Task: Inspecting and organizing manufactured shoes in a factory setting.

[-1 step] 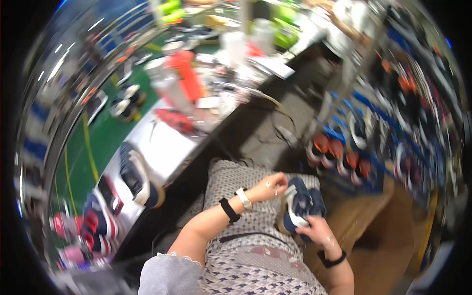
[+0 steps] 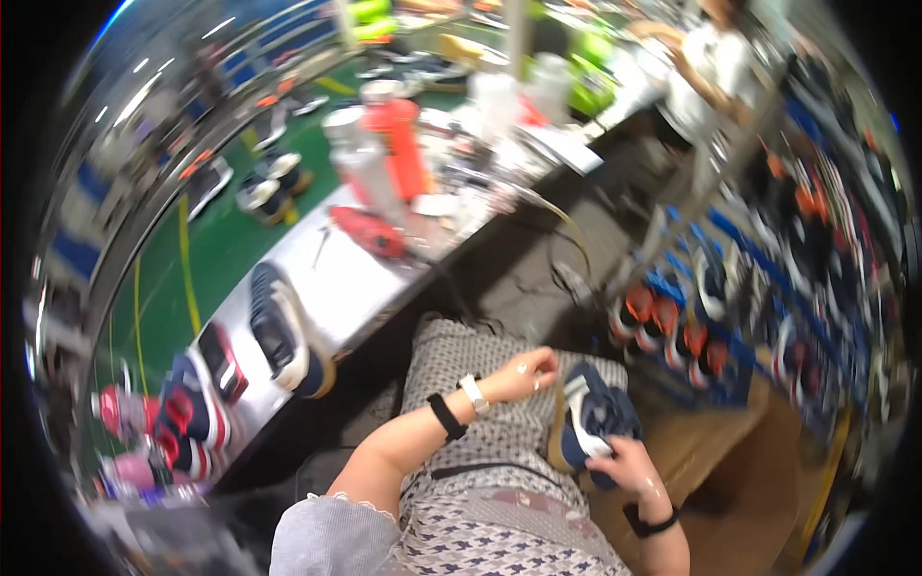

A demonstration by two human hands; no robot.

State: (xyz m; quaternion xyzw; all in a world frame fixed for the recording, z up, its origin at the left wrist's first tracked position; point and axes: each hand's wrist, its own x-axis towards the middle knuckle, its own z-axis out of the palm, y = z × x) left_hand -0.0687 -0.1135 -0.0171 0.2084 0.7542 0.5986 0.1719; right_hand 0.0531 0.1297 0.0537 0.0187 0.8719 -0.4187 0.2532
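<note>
A navy sneaker [image 2: 605, 408] with white side trim and a tan sole rests on my patterned apron [image 2: 461, 350], over my lap. My right hand [image 2: 629, 468] grips one end of the shoe, thumb and fingers closed on its side. Just left of the shoe's other end is my left hand [image 2: 531, 372], apart from it. The fingers of that hand are curled together; whatever they may pinch is too small or blurred to make out. Another navy sneaker [image 2: 288, 331] with a pale sole lies on its side at the white table edge on the left.
Along the white table [image 2: 331, 288] stand a red bottle [image 2: 394, 144], a red tool-like object [image 2: 367, 233] and more shoes [image 2: 197, 413]. A blue rack [image 2: 740, 331] of shoes is at right, above a cardboard box [image 2: 740, 480]. Someone in white [image 2: 711, 82] works at the far right.
The view has turned slightly, so the table and rack sit further right and lower. The shoe is a little lower in the picture, still in my right hand; my left hand stays curled.
</note>
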